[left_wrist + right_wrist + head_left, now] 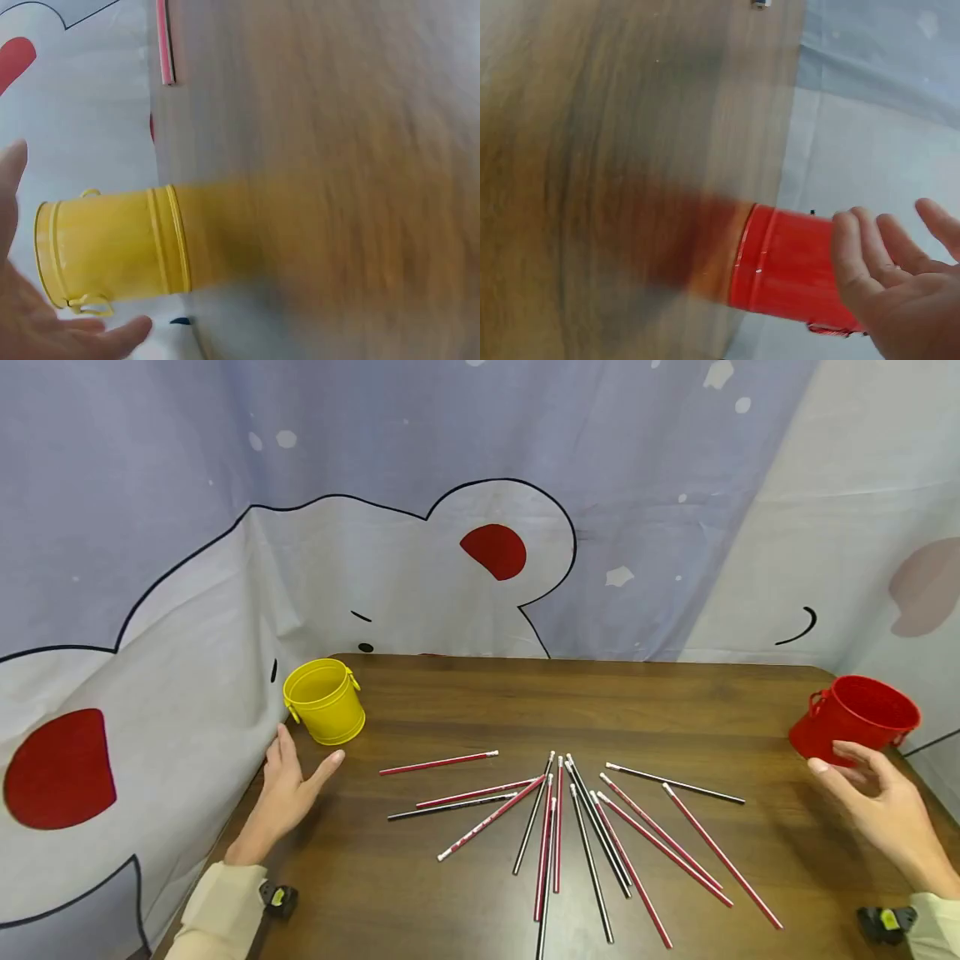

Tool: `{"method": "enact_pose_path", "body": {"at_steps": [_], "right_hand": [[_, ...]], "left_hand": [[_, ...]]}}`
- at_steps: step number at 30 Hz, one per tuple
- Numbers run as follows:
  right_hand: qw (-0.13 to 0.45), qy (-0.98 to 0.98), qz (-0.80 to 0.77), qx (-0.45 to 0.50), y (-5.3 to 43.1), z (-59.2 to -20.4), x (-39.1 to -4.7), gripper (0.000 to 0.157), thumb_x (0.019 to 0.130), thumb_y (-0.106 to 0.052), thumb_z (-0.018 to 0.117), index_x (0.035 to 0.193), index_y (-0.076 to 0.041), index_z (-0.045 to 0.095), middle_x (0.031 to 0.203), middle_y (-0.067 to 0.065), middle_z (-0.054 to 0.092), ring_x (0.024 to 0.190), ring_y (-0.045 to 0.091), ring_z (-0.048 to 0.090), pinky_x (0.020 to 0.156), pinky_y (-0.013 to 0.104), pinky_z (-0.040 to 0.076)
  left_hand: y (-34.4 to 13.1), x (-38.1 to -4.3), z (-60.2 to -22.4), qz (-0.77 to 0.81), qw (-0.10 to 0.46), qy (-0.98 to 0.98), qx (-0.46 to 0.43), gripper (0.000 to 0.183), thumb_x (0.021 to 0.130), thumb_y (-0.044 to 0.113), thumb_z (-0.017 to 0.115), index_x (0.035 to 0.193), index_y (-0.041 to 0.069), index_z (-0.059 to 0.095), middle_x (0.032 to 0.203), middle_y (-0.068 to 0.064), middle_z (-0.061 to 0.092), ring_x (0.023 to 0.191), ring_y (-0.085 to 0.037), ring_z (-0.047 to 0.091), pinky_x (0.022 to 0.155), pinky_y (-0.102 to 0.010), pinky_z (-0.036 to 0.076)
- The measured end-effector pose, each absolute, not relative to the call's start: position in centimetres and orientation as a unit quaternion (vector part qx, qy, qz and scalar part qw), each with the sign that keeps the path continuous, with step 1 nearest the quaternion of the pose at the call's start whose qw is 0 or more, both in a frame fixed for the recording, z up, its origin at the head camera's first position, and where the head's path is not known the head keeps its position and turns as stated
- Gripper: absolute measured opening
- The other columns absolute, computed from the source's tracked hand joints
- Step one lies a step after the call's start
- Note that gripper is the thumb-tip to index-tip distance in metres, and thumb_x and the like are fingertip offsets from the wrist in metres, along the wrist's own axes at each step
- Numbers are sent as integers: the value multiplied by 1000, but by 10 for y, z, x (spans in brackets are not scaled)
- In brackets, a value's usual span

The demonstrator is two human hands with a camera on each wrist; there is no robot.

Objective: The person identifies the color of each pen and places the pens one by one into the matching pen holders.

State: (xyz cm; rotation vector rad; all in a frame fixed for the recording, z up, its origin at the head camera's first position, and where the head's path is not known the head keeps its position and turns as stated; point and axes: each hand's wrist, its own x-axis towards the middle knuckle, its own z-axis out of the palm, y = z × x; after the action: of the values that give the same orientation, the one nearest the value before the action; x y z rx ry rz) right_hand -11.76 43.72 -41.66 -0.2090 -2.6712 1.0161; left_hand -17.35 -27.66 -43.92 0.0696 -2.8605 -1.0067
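Note:
A yellow bucket (324, 703) with small side handles stands upright at the table's left, and my left hand (283, 789) hovers just in front of it, thumb spread from the fingers. In the left wrist view the yellow bucket (112, 244) lies beyond the fingers. On the right, a red bucket (851, 718) stands near the table edge. My right hand (881, 806) is beside it, fingers loosely bent and overlapping its lower wall in the head view. The right wrist view has the red bucket (795, 262) partly hidden behind the fingers. Neither hand holds anything.
Several red pencils (723, 856) and black pencils (592, 864) with white ends lie fanned out across the middle of the wooden table (480, 702). One red pencil (438, 763) lies apart at the left. A patterned cloth (637, 527) hangs behind and along the sides.

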Motion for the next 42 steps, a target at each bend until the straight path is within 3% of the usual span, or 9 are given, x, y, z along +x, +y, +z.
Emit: {"method": "enact_pose_path", "body": {"at_steps": [2,5,9,15,19,25,29,37,42], "right_hand": [[166,-895,405,-82,441,-419,-118,54,87,-24,63,135,-14,42,118,-4,53,84,-22,44,61,1,38],[213,-857,459,-102,446,-423,-120,50,85,-15,66,130,-17,46,109,-19,50,88,-18,48,65,-1,38],[253,-829,473,-158,455,-425,-125,53,82,-15,68,130,-20,46,105,-23,51,88,-13,48,66,-1,35],[232,-834,432,-255,474,-429,-135,62,83,-32,66,136,-28,34,111,-26,40,92,-16,41,63,2,31],[225,-831,413,-297,489,-437,-147,71,81,-38,65,140,-28,25,128,-18,35,104,-9,40,81,9,36],[220,-825,418,-311,514,-457,-162,82,81,-42,63,144,-26,13,145,2,26,114,0,40,96,14,34],[200,-823,441,-296,519,-459,-168,87,83,-39,62,146,-26,4,151,9,12,135,17,23,110,35,25],[187,-833,448,-264,524,-453,-176,86,82,-36,65,146,-27,8,150,7,18,126,7,32,92,9,35],[195,-835,457,-234,522,-450,-181,84,82,-30,67,145,-25,12,144,2,28,113,4,39,81,2,34]], "left_hand": [[-276,-175,-437,-369,67,-926,41,103,86,56,51,142,4,-19,147,-29,-3,131,-50,15,101,-62,22],[-276,-178,-432,-424,95,-898,72,102,85,53,54,144,6,-14,148,-26,5,130,-45,24,99,-57,32],[-278,-186,-428,-476,126,-863,109,99,84,51,58,147,8,-5,147,-22,14,132,-39,25,101,-52,32],[-282,-197,-430,-509,126,-838,148,102,80,54,61,148,12,-3,149,-16,15,133,-36,25,106,-52,25],[-284,-205,-437,-512,134,-835,152,105,78,51,66,147,10,-2,148,-18,18,132,-37,26,106,-51,25],[-288,-218,-446,-513,133,-833,160,107,75,52,68,147,15,-2,147,-18,17,132,-36,25,105,-51,26],[-291,-226,-452,-524,133,-827,153,109,73,51,71,147,20,-2,147,-17,17,132,-35,26,105,-50,28],[-292,-238,-456,-538,132,-820,147,112,70,48,75,147,23,-2,147,-16,20,131,-33,28,105,-47,30],[-294,-244,-455,-561,127,-806,143,113,69,45,76,147,24,-4,147,-14,18,131,-31,30,104,-45,32]]}}
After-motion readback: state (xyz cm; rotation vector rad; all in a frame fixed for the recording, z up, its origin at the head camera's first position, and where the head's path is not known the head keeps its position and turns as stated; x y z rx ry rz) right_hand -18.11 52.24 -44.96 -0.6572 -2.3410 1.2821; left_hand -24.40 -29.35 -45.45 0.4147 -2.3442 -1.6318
